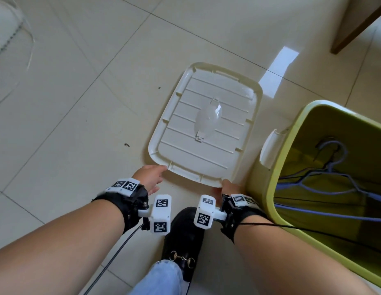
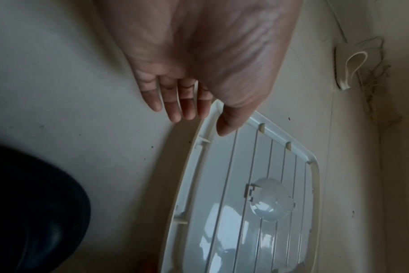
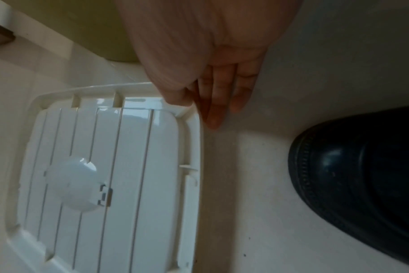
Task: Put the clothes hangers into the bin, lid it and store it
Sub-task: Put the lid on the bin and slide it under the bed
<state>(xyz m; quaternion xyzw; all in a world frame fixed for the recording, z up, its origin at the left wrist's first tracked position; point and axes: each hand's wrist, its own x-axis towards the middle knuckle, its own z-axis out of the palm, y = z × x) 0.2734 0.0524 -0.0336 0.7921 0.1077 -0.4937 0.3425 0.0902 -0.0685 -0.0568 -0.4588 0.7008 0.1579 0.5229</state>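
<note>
A cream lid [image 1: 206, 124] lies underside up on the tiled floor, left of the yellow-green bin [image 1: 313, 116]. Several blue and dark wire hangers [image 1: 325, 179] lie inside the bin. My left hand [image 1: 151, 175] is at the lid's near left corner; in the left wrist view the left hand [image 2: 199, 125] has straight fingers beside the edge and its thumb resting on the lid [image 2: 257, 221] rim. My right hand [image 1: 226, 186] is at the near right corner. In the right wrist view the right hand [image 3: 199, 114] has its thumb on the lid [image 3: 105, 166] corner and its fingers behind the rim.
My black shoe [image 1: 183, 235] stands just behind the lid, between my wrists. A white latch handle [image 1: 270, 150] sticks out from the bin's left wall. A fan base [image 1: 6, 39] sits at the far left and a wooden furniture leg [image 1: 355, 24] at the top right.
</note>
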